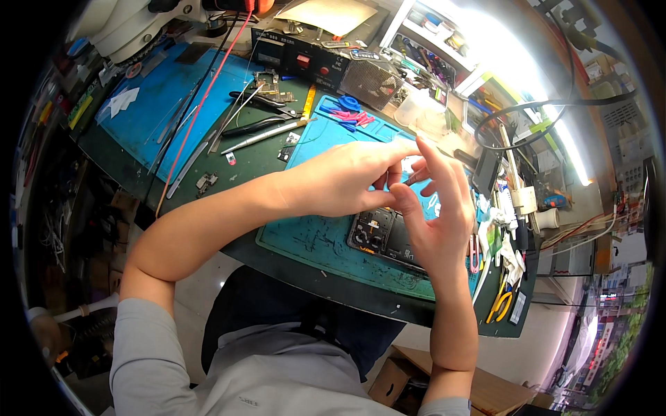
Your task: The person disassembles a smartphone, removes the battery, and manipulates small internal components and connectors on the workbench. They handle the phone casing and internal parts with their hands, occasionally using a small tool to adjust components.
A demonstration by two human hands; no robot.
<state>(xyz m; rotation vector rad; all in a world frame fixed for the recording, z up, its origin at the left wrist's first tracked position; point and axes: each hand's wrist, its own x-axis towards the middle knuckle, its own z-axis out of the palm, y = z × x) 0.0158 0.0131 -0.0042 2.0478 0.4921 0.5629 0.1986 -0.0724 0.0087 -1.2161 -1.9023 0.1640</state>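
We bring both hands together over an opened phone on the repair mat.

Nearest us, our right hand (433,218) rises from the lower edge, fingers curled, its fingertips meeting those of our left hand (347,179); both pinch closed on something too small for us to make out. Just beneath them the opened phone (383,234) lies flat on the teal mat (316,239). Beyond, tweezers (260,126) and pink and blue pry tools (350,112) rest near a black power supply box (305,61).
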